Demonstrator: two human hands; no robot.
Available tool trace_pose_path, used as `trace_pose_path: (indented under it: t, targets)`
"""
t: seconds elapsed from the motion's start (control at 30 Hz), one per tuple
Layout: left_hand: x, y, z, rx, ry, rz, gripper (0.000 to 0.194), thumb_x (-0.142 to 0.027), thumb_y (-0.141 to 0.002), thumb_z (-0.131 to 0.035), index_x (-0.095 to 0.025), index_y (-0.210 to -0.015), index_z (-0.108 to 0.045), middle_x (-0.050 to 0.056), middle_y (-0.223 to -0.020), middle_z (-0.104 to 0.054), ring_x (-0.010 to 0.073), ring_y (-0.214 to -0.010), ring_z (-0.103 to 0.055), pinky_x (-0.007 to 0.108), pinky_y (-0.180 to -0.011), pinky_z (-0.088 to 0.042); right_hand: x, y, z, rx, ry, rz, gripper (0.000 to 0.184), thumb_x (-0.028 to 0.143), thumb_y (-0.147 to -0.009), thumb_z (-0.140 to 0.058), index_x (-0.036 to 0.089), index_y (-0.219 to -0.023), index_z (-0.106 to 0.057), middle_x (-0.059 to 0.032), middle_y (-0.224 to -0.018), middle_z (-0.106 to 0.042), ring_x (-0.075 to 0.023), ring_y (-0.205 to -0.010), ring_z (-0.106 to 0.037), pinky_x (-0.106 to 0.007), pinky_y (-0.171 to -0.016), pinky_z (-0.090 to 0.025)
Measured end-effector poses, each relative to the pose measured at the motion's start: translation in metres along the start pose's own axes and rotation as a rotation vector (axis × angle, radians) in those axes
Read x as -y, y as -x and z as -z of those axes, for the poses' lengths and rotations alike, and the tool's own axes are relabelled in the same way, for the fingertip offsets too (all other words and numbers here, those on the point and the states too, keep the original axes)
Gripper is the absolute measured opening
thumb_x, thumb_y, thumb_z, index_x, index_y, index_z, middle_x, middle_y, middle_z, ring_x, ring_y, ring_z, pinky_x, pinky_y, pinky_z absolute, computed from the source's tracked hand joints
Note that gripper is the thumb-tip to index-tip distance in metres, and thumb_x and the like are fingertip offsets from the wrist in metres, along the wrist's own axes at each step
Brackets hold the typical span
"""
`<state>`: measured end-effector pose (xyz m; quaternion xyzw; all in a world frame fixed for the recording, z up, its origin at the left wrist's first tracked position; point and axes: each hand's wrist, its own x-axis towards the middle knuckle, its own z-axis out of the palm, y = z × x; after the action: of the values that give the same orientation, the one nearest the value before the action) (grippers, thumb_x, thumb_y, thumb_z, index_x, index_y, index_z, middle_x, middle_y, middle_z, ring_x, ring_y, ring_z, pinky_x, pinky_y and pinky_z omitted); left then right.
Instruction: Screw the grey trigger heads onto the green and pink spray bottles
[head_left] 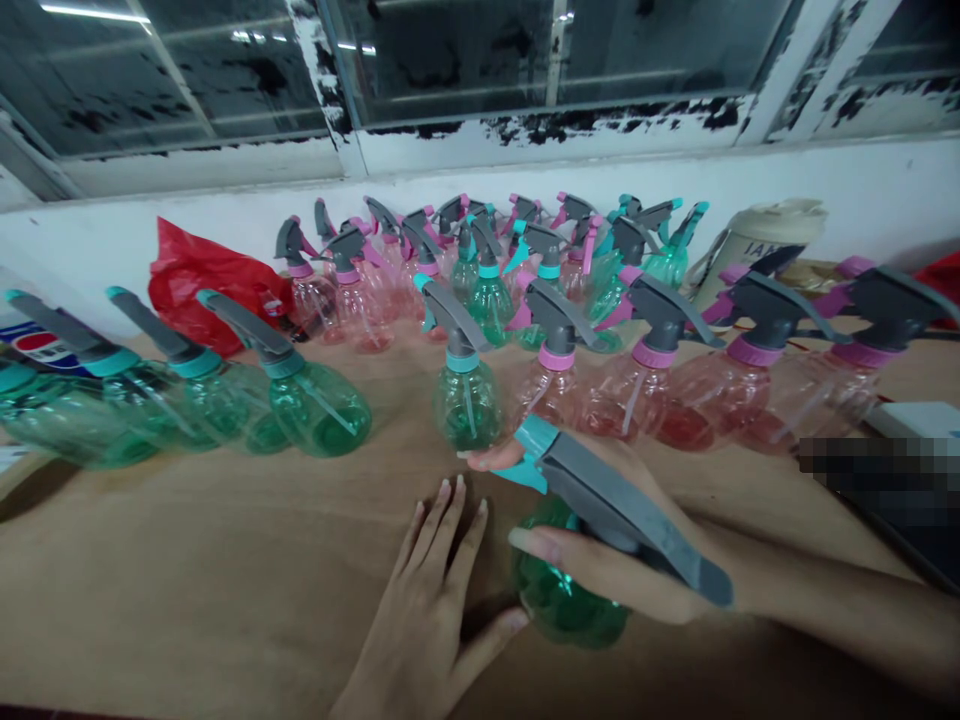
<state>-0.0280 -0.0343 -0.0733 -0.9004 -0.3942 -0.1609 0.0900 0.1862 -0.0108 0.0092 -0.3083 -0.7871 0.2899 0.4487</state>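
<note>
My right hand (600, 560) is wrapped round a green spray bottle (562, 600) with a grey and teal trigger head (630, 520), holding it just above the wooden table (187, 560). My left hand (427, 610) lies flat on the table beside the bottle, fingers stretched out, thumb touching the bottle's base. Just beyond stand a green spray bottle (465, 400) and a row of pink spray bottles (645, 395).
Three green spray bottles (315, 400) stand in a row at the left. Many more pink and green bottles (487, 260) crowd the back by the white wall. A red plastic bag (199, 280) lies at the back left, a white sack (757, 245) at the back right.
</note>
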Motion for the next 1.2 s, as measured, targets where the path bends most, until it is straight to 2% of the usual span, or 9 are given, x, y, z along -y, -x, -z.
trace_pose_path:
  t: [0.13,0.2,0.3,0.37,0.5,0.7,0.9,1.1,1.2]
  targets:
    - [-0.001,0.001,0.001,-0.027,0.028,0.02,0.087,-0.052,-0.089,-0.053,-0.013,-0.152,-0.008,0.018,-0.153,-0.026,0.0333,-0.14,-0.026,0.051,-0.103,-0.04,0.0,-0.004,0.004,0.013,-0.055,-0.028,0.036,0.021,-0.081,-0.06,0.021,-0.117,-0.06,-0.0046,-0.098,-0.068,-0.018,-0.079,-0.065,-0.036,-0.086,-0.052]
    - [-0.001,0.001,0.0,-0.015,0.045,0.028,0.085,-0.052,-0.088,-0.055,-0.013,-0.151,-0.013,0.017,-0.153,-0.027,0.0341,-0.139,-0.027,0.052,-0.103,-0.04,-0.002,-0.006,0.006,0.024,-0.057,-0.037,0.037,0.018,-0.081,-0.059,0.025,-0.117,-0.06,-0.0038,-0.104,-0.069,-0.0184,-0.083,-0.066,-0.035,-0.083,-0.054]
    - [-0.001,0.001,0.0,0.011,0.042,0.03,0.08,-0.053,-0.087,-0.056,-0.012,-0.148,-0.024,0.018,-0.151,-0.032,0.0344,-0.138,-0.029,0.052,-0.103,-0.041,-0.006,-0.008,0.009,0.037,-0.077,-0.06,0.033,0.017,-0.083,-0.058,0.027,-0.114,-0.062,-0.0028,-0.107,-0.069,-0.0166,-0.074,-0.067,-0.033,-0.074,-0.056]
    - [-0.001,0.0,0.001,0.007,0.018,0.02,0.076,-0.053,-0.087,-0.055,-0.011,-0.145,-0.03,0.019,-0.149,-0.035,0.0338,-0.138,-0.031,0.051,-0.102,-0.041,-0.008,-0.01,0.009,0.034,-0.082,-0.053,0.03,0.015,-0.082,-0.058,0.025,-0.11,-0.063,-0.0035,-0.107,-0.069,-0.0175,-0.079,-0.068,-0.035,-0.078,-0.056]
    - [-0.002,-0.002,0.003,-0.004,-0.011,0.016,0.075,-0.054,-0.087,-0.055,-0.01,-0.143,-0.033,0.019,-0.148,-0.037,0.0322,-0.138,-0.03,0.049,-0.103,-0.041,-0.008,-0.012,0.007,0.008,-0.057,0.007,0.022,0.017,-0.082,-0.059,0.023,-0.103,-0.061,-0.0039,-0.101,-0.07,-0.0196,-0.095,-0.066,-0.038,-0.092,-0.051]
    - [-0.001,-0.001,0.002,0.01,0.076,0.031,0.082,-0.053,-0.087,-0.055,-0.015,-0.15,-0.018,0.017,-0.152,-0.03,0.0347,-0.139,-0.028,0.053,-0.103,-0.039,-0.002,-0.009,0.005,-0.041,-0.008,-0.039,0.002,0.023,-0.087,-0.056,0.022,-0.085,-0.057,0.0007,-0.076,-0.064,-0.0169,-0.081,-0.067,-0.032,-0.078,-0.054]
    - [-0.003,-0.001,0.003,0.013,0.096,0.049,0.086,-0.052,-0.087,-0.056,-0.018,-0.152,-0.01,0.016,-0.153,-0.028,0.0353,-0.137,-0.031,0.054,-0.102,-0.04,-0.004,-0.009,0.005,-0.043,-0.031,-0.079,0.011,0.03,-0.084,-0.061,0.024,-0.092,-0.062,-0.0003,-0.085,-0.068,-0.0179,-0.081,-0.067,-0.036,-0.082,-0.053]
    - [-0.002,0.0,-0.001,0.003,0.072,0.035,0.083,-0.051,-0.088,-0.056,-0.016,-0.151,-0.015,0.017,-0.152,-0.031,0.0354,-0.137,-0.031,0.054,-0.102,-0.041,-0.006,-0.009,0.002,-0.067,-0.035,-0.093,0.034,0.026,-0.083,-0.064,0.023,-0.117,-0.061,-0.0029,-0.108,-0.07,-0.0181,-0.093,-0.067,-0.032,-0.083,-0.054]
    - [0.0,0.001,-0.002,0.013,0.052,0.031,0.081,-0.052,-0.088,-0.055,-0.014,-0.15,-0.019,0.018,-0.151,-0.032,0.0354,-0.138,-0.03,0.053,-0.102,-0.041,-0.006,-0.008,0.002,-0.082,-0.046,-0.092,0.038,0.025,-0.083,-0.064,0.022,-0.12,-0.059,-0.0037,-0.115,-0.068,-0.0184,-0.104,-0.064,-0.031,-0.092,-0.051]
